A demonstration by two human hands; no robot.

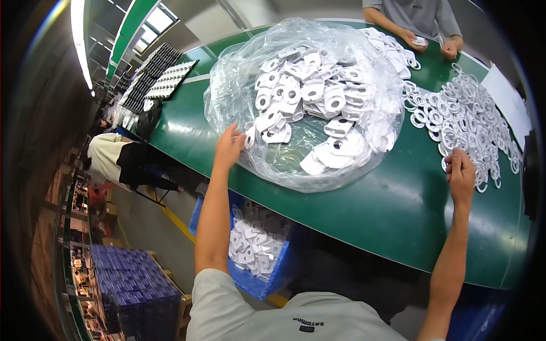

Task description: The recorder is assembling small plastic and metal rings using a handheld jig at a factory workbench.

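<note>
On the left, my left hand reaches to the rim of a clear plastic bag, its fingers apart beside a white plastic part with a round hole. Many similar white moulded parts lie heaped inside the spread bag. Over at the right, my right hand has its fingers curled together at the near edge of a pile of white plastic rings. A white ring shows at those fingertips, partly hidden by them.
Across the green table, a co-worker's hands hold small white pieces. A blue crate full of white parts stands below the near edge. Stacked trays sit at the far left, and a white sheet lies by the rings.
</note>
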